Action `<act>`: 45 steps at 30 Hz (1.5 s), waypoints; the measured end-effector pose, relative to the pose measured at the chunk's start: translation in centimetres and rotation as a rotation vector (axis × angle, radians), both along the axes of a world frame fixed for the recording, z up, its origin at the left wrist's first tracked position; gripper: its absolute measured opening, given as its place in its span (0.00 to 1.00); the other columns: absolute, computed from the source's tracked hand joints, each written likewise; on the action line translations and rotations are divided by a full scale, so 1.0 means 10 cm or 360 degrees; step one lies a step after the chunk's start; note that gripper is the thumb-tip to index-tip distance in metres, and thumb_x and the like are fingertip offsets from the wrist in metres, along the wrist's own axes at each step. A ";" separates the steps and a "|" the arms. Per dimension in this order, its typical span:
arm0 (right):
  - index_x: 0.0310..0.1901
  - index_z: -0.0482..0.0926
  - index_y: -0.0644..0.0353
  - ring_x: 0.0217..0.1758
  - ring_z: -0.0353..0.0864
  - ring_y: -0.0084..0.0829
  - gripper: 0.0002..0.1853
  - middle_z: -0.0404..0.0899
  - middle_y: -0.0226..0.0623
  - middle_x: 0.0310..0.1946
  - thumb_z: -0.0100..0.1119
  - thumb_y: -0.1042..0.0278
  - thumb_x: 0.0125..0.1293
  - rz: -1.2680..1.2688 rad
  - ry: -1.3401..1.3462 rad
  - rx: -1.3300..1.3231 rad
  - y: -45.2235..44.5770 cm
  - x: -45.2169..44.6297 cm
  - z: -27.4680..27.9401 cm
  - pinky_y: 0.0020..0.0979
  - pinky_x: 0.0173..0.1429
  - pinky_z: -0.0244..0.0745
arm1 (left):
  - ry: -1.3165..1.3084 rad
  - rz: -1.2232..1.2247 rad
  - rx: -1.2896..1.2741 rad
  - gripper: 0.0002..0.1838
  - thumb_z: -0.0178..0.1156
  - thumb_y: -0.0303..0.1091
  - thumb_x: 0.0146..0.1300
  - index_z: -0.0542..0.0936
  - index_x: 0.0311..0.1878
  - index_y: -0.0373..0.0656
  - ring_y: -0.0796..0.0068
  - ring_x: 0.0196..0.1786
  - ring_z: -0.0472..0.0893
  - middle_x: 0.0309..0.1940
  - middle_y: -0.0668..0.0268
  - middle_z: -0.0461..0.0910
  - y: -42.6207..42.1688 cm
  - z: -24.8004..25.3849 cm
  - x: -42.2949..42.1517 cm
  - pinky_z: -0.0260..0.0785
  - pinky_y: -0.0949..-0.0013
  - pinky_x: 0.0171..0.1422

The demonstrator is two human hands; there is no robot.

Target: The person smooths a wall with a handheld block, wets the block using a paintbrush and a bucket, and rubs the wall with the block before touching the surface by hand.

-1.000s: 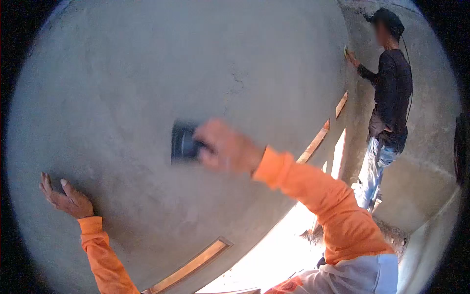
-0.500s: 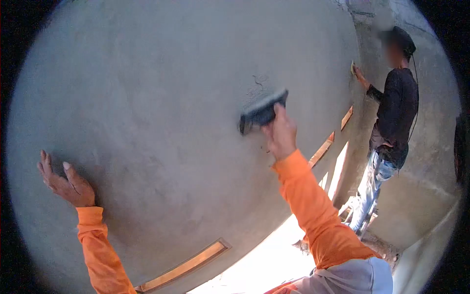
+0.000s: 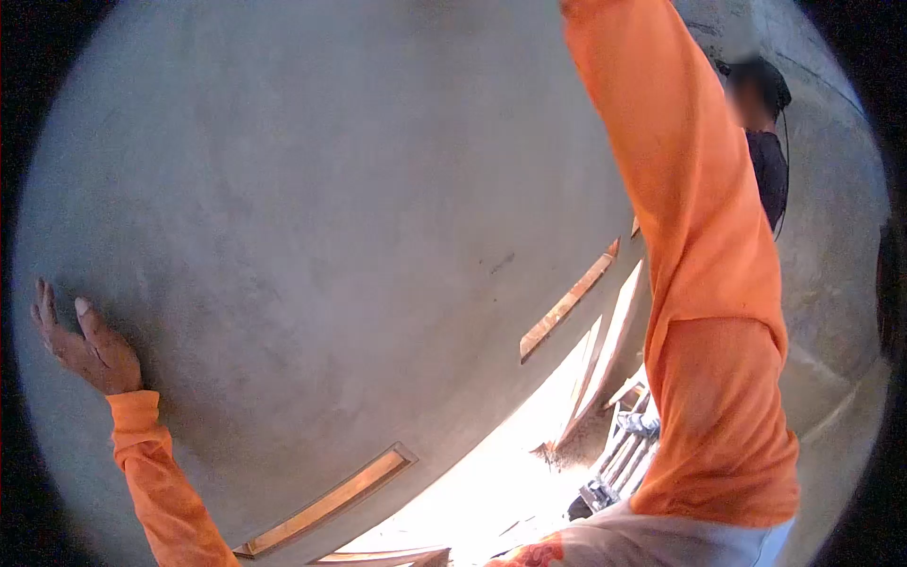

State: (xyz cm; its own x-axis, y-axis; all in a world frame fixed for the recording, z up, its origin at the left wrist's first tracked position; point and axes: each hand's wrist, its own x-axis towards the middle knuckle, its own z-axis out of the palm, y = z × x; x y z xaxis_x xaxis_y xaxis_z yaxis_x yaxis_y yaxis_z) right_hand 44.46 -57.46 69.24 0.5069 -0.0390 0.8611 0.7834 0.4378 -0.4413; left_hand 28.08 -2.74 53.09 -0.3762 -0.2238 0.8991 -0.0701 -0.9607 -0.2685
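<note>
My left hand (image 3: 90,348) rests at the left against a grey plastered wall (image 3: 359,208), its fingers stretched out and holding nothing. My right arm, in an orange sleeve (image 3: 704,236), reaches up past the top edge of the view. The right hand and whatever it holds are out of sight. A small rough mark (image 3: 504,263) shows on the plaster, right of the middle.
Low in the wall are narrow wood-lined openings, one at the bottom (image 3: 326,503) and another farther right (image 3: 570,302). A co-worker in dark clothes (image 3: 773,180) stands at the right, partly behind my arm. Bright light comes from below, beside a bundle of dark bars (image 3: 624,463).
My right hand, earlier on a plastering float at mid-wall, has swung up out of view with it. My left hand appears slightly farther left. My raised arm now covers much of the co-worker.
</note>
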 end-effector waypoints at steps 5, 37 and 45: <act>0.52 0.70 0.60 0.48 0.76 0.25 0.16 0.77 0.32 0.42 0.48 0.64 0.65 -0.0440 0.0009 -0.0396 -0.88 0.01 -1.59 0.32 0.51 0.72 | -0.0054 0.0186 0.0053 0.25 0.46 0.45 0.65 0.68 0.59 0.36 0.52 0.67 0.59 0.62 0.57 0.68 -0.03 0.04 -0.01 0.45 0.52 0.70; 0.41 0.74 0.59 0.32 0.72 0.26 0.13 0.75 0.32 0.34 0.44 0.60 0.66 -0.0250 0.1358 0.1329 -0.20 0.17 -5.22 0.30 0.40 0.70 | 0.0052 0.0458 0.0011 0.29 0.41 0.53 0.67 0.64 0.63 0.41 0.52 0.69 0.56 0.64 0.61 0.64 -0.08 -0.09 0.12 0.45 0.49 0.70; 0.42 0.76 0.68 0.34 0.76 0.26 0.17 0.78 0.35 0.34 0.51 0.60 0.63 -0.0705 0.1282 0.1128 -0.50 1.02 -4.64 0.32 0.40 0.73 | 0.0066 0.0575 0.0053 0.27 0.40 0.50 0.68 0.64 0.62 0.40 0.52 0.69 0.57 0.63 0.61 0.65 -0.21 -0.04 0.12 0.45 0.49 0.69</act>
